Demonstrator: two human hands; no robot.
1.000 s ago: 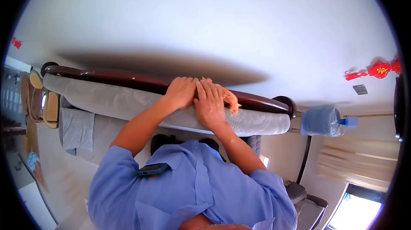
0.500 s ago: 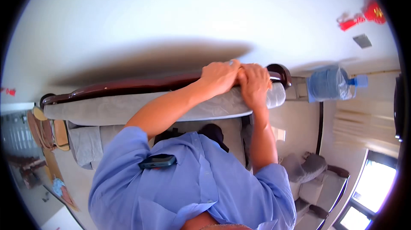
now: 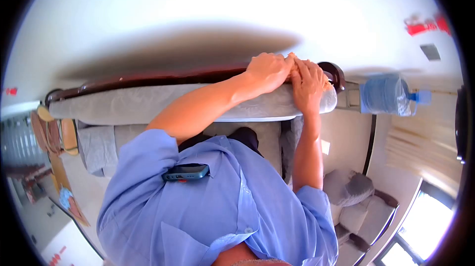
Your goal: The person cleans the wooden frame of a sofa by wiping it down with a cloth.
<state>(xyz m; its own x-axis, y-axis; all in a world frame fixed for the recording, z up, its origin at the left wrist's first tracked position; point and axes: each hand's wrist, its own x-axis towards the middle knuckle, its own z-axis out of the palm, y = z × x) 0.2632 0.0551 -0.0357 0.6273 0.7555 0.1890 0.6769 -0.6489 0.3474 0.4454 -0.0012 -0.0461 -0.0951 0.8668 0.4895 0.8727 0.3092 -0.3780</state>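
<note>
Lying partly beneath the right hand (image 3: 308,87), the orange cloth (image 3: 327,85) is located on the right portion of the dark wooden rail (image 3: 163,79), just beside the rounded end (image 3: 338,73) and at the far edge of the grey padded backrest (image 3: 118,102). The fingers of the right hand are extended over the cloth; the left hand (image 3: 268,72) is set against it on the left, with its fingers bent and partly hidden. Whether the cloth is pinched by either hand cannot be told. The work is judged to be under way, with the right portion of the rail as the section in hand. The long left portion lies apart from the cloth; whether it is already done or left over cannot be determined.
</note>
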